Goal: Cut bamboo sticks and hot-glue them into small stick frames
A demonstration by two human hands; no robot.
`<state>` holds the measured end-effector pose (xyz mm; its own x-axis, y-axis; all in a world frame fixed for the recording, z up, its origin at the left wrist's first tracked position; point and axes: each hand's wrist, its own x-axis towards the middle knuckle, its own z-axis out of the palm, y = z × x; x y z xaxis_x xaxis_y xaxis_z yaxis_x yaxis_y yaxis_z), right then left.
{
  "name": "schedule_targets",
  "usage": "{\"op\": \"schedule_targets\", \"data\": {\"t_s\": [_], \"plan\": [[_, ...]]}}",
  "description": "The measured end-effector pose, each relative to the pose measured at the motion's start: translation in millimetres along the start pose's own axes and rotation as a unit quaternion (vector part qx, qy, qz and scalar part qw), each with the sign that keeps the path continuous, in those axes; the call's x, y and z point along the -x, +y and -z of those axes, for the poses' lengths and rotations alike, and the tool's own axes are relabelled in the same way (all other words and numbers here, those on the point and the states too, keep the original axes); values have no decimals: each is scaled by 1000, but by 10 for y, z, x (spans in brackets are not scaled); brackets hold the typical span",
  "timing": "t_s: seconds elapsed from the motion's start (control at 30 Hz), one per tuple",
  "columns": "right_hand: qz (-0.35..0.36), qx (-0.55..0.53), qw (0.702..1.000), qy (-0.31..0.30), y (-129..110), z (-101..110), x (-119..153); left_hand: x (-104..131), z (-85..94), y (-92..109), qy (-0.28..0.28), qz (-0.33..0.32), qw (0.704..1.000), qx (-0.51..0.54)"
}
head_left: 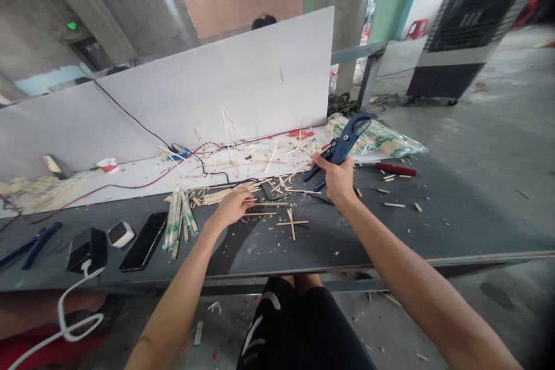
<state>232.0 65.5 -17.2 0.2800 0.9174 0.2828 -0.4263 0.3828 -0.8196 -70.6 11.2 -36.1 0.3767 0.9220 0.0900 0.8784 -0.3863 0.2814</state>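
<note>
My right hand [339, 178] is closed around a blue pipe cutter [347, 141], its curved jaw pointing up and away and its handles spread below. A thin stick beside its fingertips runs down to the left; I cannot tell whether they grip it. My left hand [235, 206] is low over the table with its fingers pinched on a thin wooden stick [271, 204] that points right. Just below lies another stick [262, 214]. Two sticks joined in a cross [292, 223] lie between my hands. Beyond my left hand is a pile of loose sticks [217, 193].
Wrapped chopsticks [174, 222], a black phone [144, 241], a white case [120, 234] and a black charger [87, 247] lie at left. Stick frames [232, 136] stand before the white board [217, 89]. A red-handled tool [395, 169] and plastic-bagged sticks [385, 137] are at right.
</note>
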Motion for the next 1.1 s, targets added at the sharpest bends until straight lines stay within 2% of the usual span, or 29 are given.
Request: {"op": "schedule_targets", "data": {"t_s": [0.1, 0.17, 0.23, 0.3, 0.37, 0.4, 0.47, 0.5, 0.57, 0.63, 0.73, 0.87, 1.0, 1.1], "plan": [[-5, 3, 1000, -4, -20, -6, 16, 69, 81, -91, 52, 80, 994, -60], [-12, 0, 1000, -1, -43, -11, 17, 129, 143, -150, 87, 147, 979, -114], [-28, -6, 1000, 6, -73, -24, 20, 172, 195, -137, 146, 191, 963, -118], [-51, -14, 999, 12, -103, -45, 31, 169, 232, -12, 211, 197, 956, -46], [-74, -21, 997, 9, -126, -65, 44, 96, 263, 210, 235, 176, 950, 106], [-83, -25, 996, 5, -134, -72, 49, 31, 276, 338, 222, 163, 936, 222], [-97, -33, 995, -2, -141, -73, 54, -148, 297, 584, 170, 103, 872, 447], [-103, -37, 994, -5, -144, -68, 52, -256, 299, 688, 141, 77, 837, 522], [-118, -41, 992, -9, -150, -52, 44, -480, 280, 841, 91, 53, 778, 620], [-128, -38, 991, -13, -163, -36, 32, -679, 223, 931, 49, 52, 745, 663], [-129, -23, 991, -14, -186, -24, 13, -846, 90, 996, 13, 74, 731, 678], [-117, -6, 993, 3, -170, -10, -6, -802, -46, 1045, -48, 96, 733, 672], [-73, 41, 996, 3, -100, 13, -42, -686, -37, 1081, -104, 96, 737, 661], [-23, 108, 994, -12, -106, -40, -113, -640, 25, 1096, -126, 65, 744, 653]]}}
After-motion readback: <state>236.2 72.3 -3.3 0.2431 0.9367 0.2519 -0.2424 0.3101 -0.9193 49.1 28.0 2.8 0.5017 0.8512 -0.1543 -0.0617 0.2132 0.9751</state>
